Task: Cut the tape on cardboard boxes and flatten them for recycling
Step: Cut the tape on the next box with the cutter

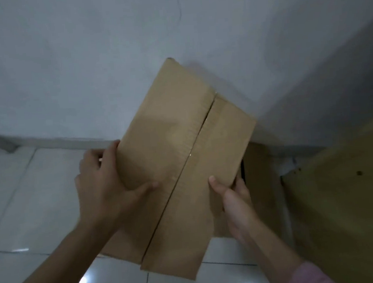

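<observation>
Box [183, 164] held in the air in front of a pale wall [83, 60], above a glossy tiled floor [28, 200]. Long axis runs diagonally: near end low, toward the person, far end up and away toward the wall, tilted slightly to the right. Upper face shows two long flaps meeting at a centre seam [183, 171] that follows the long axis; a strip of clear, faintly shiny tape lies along the seam. Material: plain brown cardboard, matte, smooth, edges straight, shape a flat elongated rectangle. Left hand [104, 187] grips the box's left long edge, thumb lying on the upper face, fingers [92, 156] curled round the edge. Right hand [233, 200] holds the right long edge nearer the person, thumb on the upper face, fingers wrapped behind and mostly hidden. A pink sleeve [314, 274] shows at the right wrist. Right of the box, more brown cardboard [343, 195] stands against the wall; its exact form cannot be told.
</observation>
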`<state>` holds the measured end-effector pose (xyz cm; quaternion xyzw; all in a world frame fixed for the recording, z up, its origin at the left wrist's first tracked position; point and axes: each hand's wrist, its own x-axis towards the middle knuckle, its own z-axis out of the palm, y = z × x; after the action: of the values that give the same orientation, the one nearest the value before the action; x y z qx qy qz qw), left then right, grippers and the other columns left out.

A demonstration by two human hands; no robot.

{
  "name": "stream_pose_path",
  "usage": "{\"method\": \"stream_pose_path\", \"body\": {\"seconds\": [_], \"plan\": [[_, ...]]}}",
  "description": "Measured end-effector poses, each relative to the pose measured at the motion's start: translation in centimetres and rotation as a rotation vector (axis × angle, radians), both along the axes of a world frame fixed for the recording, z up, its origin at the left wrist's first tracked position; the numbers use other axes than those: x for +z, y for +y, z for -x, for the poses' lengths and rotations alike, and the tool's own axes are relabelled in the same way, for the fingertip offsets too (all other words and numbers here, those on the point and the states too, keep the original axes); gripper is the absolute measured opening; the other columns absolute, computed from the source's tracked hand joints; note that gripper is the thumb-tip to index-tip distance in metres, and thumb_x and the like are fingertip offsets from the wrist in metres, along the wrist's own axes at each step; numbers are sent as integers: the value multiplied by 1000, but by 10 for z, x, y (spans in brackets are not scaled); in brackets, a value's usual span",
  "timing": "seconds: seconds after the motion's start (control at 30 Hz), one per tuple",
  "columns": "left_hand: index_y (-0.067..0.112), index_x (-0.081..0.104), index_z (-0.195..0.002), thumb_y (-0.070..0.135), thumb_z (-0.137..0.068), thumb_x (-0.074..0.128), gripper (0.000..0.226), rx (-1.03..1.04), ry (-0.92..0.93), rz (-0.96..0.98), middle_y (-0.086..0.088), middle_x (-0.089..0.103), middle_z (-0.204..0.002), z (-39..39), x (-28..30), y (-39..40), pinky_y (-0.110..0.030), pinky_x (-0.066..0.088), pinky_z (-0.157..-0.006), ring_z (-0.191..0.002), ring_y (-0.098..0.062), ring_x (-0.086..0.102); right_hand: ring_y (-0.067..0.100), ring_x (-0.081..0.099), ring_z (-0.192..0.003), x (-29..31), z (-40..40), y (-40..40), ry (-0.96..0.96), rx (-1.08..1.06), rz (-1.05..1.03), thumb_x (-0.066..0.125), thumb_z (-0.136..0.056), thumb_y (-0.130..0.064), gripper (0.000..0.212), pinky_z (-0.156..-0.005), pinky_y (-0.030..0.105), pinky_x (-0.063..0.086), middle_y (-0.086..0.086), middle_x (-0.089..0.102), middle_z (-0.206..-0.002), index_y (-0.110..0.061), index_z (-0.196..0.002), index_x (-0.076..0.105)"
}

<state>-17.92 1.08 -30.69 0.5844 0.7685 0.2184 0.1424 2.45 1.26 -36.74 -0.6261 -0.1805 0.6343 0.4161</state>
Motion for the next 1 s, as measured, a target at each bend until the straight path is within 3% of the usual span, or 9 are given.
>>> {"method": "stream_pose_path", "body": {"seconds": [0.17,0.3,0.43,0.5,0.63,0.7,0.83,0.9,1.0], "plan": [[18,47,-131,80,-40,54,110,-108,37,-102,-5,43,-110,-29,165,-23,-45,44,-85,-106,-28,45,11,66,-92,154,-21,-45,-34,-174,-135,67,-85,-26,32,-78,28,52,-4,71,-104,-21,-115,59],[25,44,-131,83,-39,50,109,-189,-26,-157,8,31,-106,-55,285,-53,-42,38,-92,-108,-19,38,13,64,-99,271,-49,-87,-112,-277,-248,70,-81,-33,43,-89,36,51,-5,69,-108,-25,-122,58],[22,43,-132,78,-43,70,108,-295,-136,-222,7,29,-105,-105,378,-77,-33,35,-89,-107,-15,35,-4,61,-94,372,-95,-123,-239,-391,-424,65,-86,-23,40,-78,11,49,-7,66,-109,-18,-124,56],[23,43,-133,61,-52,79,97,-350,-209,-228,5,31,-108,-139,409,-85,-31,35,-91,-114,-18,36,-14,58,-86,412,-129,-137,-339,-439,-485,65,-87,-21,35,-70,2,44,-10,65,-105,-16,-120,57],[19,44,-131,51,-59,80,87,-469,-268,-267,1,33,-109,-220,439,-97,-27,33,-92,-115,-22,37,8,63,-99,460,-213,-165,-499,-528,-451,67,-84,-30,31,-91,28,49,-5,67,-108,-18,-112,61],[16,45,-130,45,-61,82,83,-539,-305,-244,0,33,-108,-265,438,-105,-23,30,-91,-115,-23,38,13,63,-98,472,-261,-180,-579,-558,-397,68,-83,-31,25,-93,35,50,-3,68,-104,-19,-105,61],[18,40,-137,40,-65,82,86,-687,-402,-79,-6,42,-120,-358,415,-117,-23,31,-95,-118,-22,40,20,63,-98,470,-362,-204,-649,-579,-230,70,-82,-34,37,-89,35,50,3,67,-103,-9,-108,64],[18,38,-140,50,-61,81,96,-712,-449,18,-8,45,-130,-402,402,-119,-33,35,-105,-122,-23,43,22,65,-93,465,-411,-207,-589,-552,-176,70,-83,-31,37,-87,36,53,6,68,-101,-6,-109,66],[17,42,-137,63,-55,74,100,-632,-487,96,-6,51,-132,-460,379,-115,-44,43,-101,-119,-26,50,14,65,-65,453,-484,-211,-353,-489,-199,60,-90,-10,16,-62,23,55,12,65,-86,1,-102,63]]}}
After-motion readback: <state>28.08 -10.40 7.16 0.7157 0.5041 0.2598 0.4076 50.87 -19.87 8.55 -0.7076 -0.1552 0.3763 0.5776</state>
